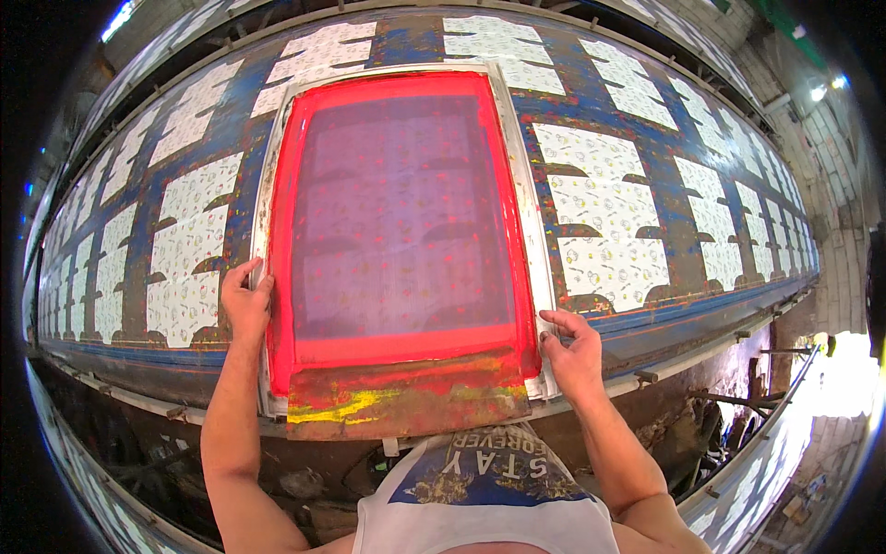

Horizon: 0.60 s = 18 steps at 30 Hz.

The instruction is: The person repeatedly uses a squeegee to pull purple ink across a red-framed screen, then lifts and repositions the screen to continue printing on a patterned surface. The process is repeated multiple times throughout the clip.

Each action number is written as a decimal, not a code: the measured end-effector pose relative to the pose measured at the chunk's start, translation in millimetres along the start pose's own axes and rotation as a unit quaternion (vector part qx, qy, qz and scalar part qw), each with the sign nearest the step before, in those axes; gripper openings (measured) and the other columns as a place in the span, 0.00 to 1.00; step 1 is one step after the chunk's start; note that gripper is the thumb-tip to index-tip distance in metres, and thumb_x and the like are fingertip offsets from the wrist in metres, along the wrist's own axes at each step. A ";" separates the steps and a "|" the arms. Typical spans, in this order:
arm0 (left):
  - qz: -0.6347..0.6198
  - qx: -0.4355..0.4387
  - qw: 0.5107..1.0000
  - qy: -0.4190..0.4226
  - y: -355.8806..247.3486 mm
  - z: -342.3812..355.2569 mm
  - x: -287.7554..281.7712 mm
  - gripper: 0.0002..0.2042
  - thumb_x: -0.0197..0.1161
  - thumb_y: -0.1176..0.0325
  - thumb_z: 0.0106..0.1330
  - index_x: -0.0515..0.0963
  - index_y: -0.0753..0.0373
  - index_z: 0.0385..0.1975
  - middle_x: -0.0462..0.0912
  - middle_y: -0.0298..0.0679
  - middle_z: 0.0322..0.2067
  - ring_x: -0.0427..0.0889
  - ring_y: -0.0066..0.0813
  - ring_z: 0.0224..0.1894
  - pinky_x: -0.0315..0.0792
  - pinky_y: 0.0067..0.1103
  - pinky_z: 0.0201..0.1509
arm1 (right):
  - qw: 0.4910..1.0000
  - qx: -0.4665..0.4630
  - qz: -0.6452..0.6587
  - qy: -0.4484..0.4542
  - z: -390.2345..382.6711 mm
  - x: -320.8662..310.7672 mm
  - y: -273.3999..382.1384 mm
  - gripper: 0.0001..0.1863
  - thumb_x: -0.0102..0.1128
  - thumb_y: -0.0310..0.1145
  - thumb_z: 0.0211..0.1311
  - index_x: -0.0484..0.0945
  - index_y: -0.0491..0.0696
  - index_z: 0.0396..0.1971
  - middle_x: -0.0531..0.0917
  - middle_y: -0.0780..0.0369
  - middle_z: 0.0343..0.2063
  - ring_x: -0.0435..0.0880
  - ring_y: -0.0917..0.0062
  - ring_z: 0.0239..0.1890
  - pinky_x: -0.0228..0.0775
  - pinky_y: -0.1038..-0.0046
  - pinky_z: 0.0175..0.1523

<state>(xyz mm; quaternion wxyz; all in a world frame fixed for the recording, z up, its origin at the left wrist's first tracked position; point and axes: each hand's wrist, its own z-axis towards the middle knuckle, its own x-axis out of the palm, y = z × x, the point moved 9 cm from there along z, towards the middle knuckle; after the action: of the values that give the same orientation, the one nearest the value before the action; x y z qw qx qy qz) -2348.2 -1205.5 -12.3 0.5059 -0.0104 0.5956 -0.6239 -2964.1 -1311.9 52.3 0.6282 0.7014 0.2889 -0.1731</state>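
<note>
A large screen printing frame [526,203] with pale metal sides lies over the long table in front of me. Red ink borders its see-through purple mesh [397,212], and patterned fabric shows through from below. My left hand [245,300] grips the left side of the frame near its front end. On the opposite side, my right hand [572,351] is closed on the right rail, thumb and fingers pressed together. A brown flap [406,397] smeared with red and yellow ink hangs from the frame's near end, towards my body.
White patterned fabric pieces [604,222] lie in rows on the ink-stained blue and brown table [637,166], on both sides of the frame. A rail [683,365] with small stops runs along the table's near edge. Further printing tables stand beyond and behind.
</note>
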 end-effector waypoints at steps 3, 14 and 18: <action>-0.038 -0.036 0.998 0.026 1.6 3.4 -1.1 0.18 0.77 0.80 0.63 0.90 0.66 0.54 0.87 0.38 0.44 0.85 0.28 0.45 0.78 0.26 0.52 | 0.998 -0.037 0.054 -0.021 -6.9 -18.2 17.5 0.21 0.67 0.18 0.66 0.90 0.47 0.57 0.85 0.55 0.65 0.87 0.72 0.58 0.81 0.69 0.61; -0.142 -0.047 0.988 0.031 -94.0 8.8 56.0 0.11 0.75 0.85 0.64 0.84 0.65 0.41 0.85 0.29 0.30 0.80 0.13 0.30 0.71 0.16 0.34 | 0.995 -0.064 0.029 -0.064 33.8 -113.6 -14.1 0.18 0.68 0.21 0.64 0.91 0.48 0.54 0.87 0.56 0.56 0.87 0.72 0.52 0.81 0.68 0.57; -0.159 -0.028 0.987 0.010 -164.7 -17.2 117.6 0.10 0.75 0.85 0.64 0.84 0.65 0.40 0.84 0.28 0.29 0.79 0.13 0.28 0.69 0.16 0.31 | 0.994 -0.021 0.061 -0.087 61.6 -174.8 -67.4 0.15 0.71 0.24 0.61 0.92 0.47 0.48 0.88 0.51 0.49 0.87 0.59 0.53 0.78 0.62 0.60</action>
<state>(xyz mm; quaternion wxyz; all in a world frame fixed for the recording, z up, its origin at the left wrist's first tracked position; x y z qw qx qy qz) -2518.1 -1305.0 37.5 0.3941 -0.1129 0.6088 -0.6792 -3133.8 -1402.2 96.3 0.6749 0.6867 0.1929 -0.1890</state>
